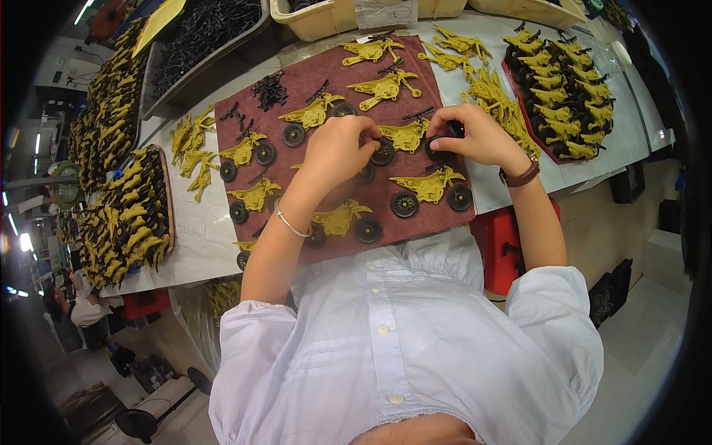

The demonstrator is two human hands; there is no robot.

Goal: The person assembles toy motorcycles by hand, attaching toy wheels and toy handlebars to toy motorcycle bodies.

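Observation:
Over a maroon cloth (297, 81), both my hands are at one yellow toy motorbike body (406, 136) with a dark handlebar piece. My left hand (337, 148) is closed, its thumb and finger pinching a black toy wheel (383, 152) at the left end of that body. At the other end, my right hand (478, 135) pinches another black wheel (434, 147) between thumb and fingers. Just below lies a toy motorbike (429, 185) with a wheel at each end. Another wheeled motorbike (340, 219) lies partly behind my left forearm.
Bare yellow bodies (489, 96) lie heaped right of the cloth. Farther right, a tray of wheeled motorbikes (560, 104) stands on the table. Dark small parts fill a grey bin (152, 93) at the back left. More motorbikes (126, 222) are stacked at left. A cream bin (319, 26) stands behind.

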